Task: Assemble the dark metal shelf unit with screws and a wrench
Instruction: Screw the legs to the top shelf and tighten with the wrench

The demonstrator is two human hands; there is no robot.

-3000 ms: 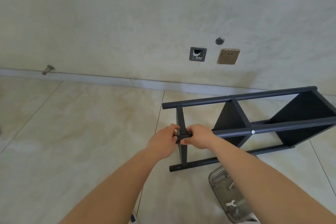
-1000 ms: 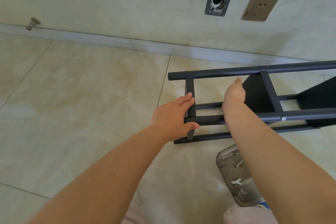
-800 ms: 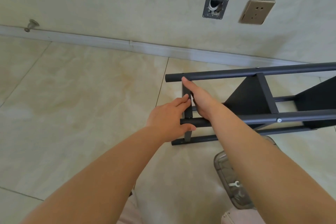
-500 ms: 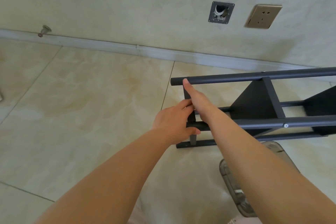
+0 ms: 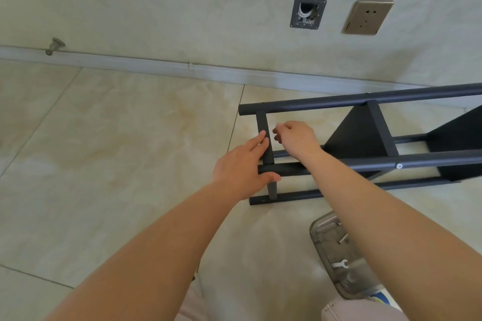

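The dark metal shelf unit lies on its side on the tile floor, its open end toward me. My left hand rests with straight fingers along the short crossbar, its thumb just under the end of the near tube. To the right of that crossbar my right hand hovers with curled fingers; nothing shows in it. A silver screw head sits in the near tube. A clear plastic box at lower right holds loose screws and a small wrench.
The wall runs behind the shelf, with a baseboard, a brass socket, an open wall box and a doorstop. Bare tile floor stretches to the left. My knee is at the bottom edge.
My right hand has drawn back from the far top tube and curled its fingers beside the crossbar. My left hand stays on the crossbar and near tube end.
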